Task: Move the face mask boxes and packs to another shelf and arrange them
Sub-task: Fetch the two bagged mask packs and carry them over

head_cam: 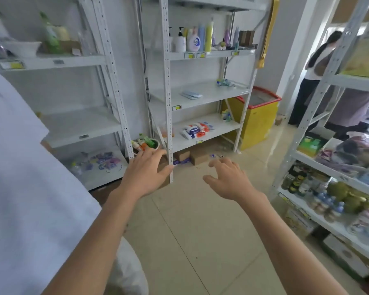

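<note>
Several face mask packs (197,129) in white, blue and orange lie in a row on a low shelf of the middle white rack (169,116). One shelf up lies a flat pale-blue pack (191,94). My left hand (146,173) reaches forward with relaxed fingers in front of the rack's front-left post and holds nothing. My right hand (228,179) hovers over the floor, fingers spread and slightly bent, also holding nothing. Both hands are well below and in front of the packs.
Bottles (195,40) fill the rack's upper shelf. Cardboard boxes (192,156) sit on the floor under it. A yellow chest freezer (257,118) stands to its right. Left rack (115,90) holds small purple packs low down. Stocked right rack (320,133) flanks the tiled floor. A person (315,67) stands behind.
</note>
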Demonstrator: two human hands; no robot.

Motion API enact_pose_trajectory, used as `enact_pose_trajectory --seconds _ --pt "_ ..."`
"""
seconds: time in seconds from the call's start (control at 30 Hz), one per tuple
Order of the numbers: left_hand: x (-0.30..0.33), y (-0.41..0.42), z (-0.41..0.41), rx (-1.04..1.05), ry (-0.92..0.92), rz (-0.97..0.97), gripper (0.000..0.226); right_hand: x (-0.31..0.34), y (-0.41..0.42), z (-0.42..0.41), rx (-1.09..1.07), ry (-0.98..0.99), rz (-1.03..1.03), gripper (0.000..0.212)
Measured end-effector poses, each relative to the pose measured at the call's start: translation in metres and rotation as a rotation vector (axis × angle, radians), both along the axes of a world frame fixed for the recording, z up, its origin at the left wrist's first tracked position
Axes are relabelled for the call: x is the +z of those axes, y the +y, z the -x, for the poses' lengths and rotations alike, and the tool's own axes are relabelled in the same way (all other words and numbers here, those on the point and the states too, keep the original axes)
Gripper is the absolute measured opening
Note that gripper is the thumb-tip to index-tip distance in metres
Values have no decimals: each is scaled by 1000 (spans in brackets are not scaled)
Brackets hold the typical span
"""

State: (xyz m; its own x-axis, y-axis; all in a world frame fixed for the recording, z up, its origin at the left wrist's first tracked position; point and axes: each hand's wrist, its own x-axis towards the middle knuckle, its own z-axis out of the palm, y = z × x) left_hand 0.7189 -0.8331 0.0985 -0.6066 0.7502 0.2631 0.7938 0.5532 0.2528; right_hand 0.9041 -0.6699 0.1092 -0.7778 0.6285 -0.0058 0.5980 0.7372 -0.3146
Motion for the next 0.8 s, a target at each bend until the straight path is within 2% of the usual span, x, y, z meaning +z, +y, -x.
enact_pose_trajectory --seconds 0.43,0.8 --pt "-8 198 48 -99 -32 12 61 -12 169 51 -64 8 0 51" --pt "-21 311 109 -68 -84 41 57 -23 284 118 -28 23 18 50"
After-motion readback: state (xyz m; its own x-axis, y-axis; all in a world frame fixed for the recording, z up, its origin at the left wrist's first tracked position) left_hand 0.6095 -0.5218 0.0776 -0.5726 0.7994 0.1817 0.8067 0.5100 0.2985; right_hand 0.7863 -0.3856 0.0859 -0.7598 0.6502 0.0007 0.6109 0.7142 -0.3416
